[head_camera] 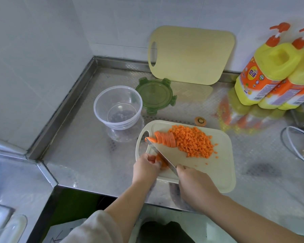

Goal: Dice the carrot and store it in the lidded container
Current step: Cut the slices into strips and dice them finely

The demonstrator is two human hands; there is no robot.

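A white cutting board (pixel 218 172) lies on the steel counter. On it are a heap of diced carrot (pixel 193 142), a row of carrot slices (pixel 167 139) and a carrot tip (pixel 150 139). My left hand (pixel 146 166) pinches a small stack of carrot pieces (pixel 161 162) at the board's near left. My right hand (pixel 193 181) grips the handle of a knife (pixel 162 157), whose blade runs up-left, right beside the held pieces. An empty clear plastic container (pixel 118 107) stands left of the board, its green lid (pixel 154 95) lying beside it.
A yellow cutting board (pixel 191 55) leans on the back wall. Two yellow detergent bottles (pixel 270 76) stand at the right. A cut carrot top (pixel 200 121) lies behind the white board. A white cable (pixel 295 148) loops at the right. A sink (pixel 0 199) is at the left.
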